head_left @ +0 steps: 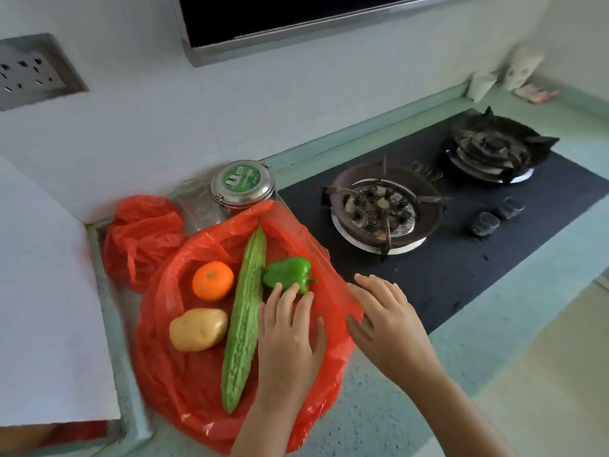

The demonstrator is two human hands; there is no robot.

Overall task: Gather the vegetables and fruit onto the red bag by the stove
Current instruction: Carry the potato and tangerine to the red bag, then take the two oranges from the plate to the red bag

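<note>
A red plastic bag (184, 374) lies spread on the counter left of the stove. On it rest a long bitter gourd (244, 321), an orange (213, 280), a potato (198, 329) and a green bell pepper (287, 273). My left hand (290, 334) lies flat on the bag, its fingertips touching the pepper's near side, holding nothing. My right hand (385, 321) hovers with fingers apart at the bag's right edge, thumb against the plastic.
A second crumpled red bag (141, 239) sits at the back left corner. A metal-lidded jar (242, 184) and a clear glass container (197, 206) stand behind the bag. The black gas stove (445, 258) with two burners lies to the right. A white wall panel borders the left.
</note>
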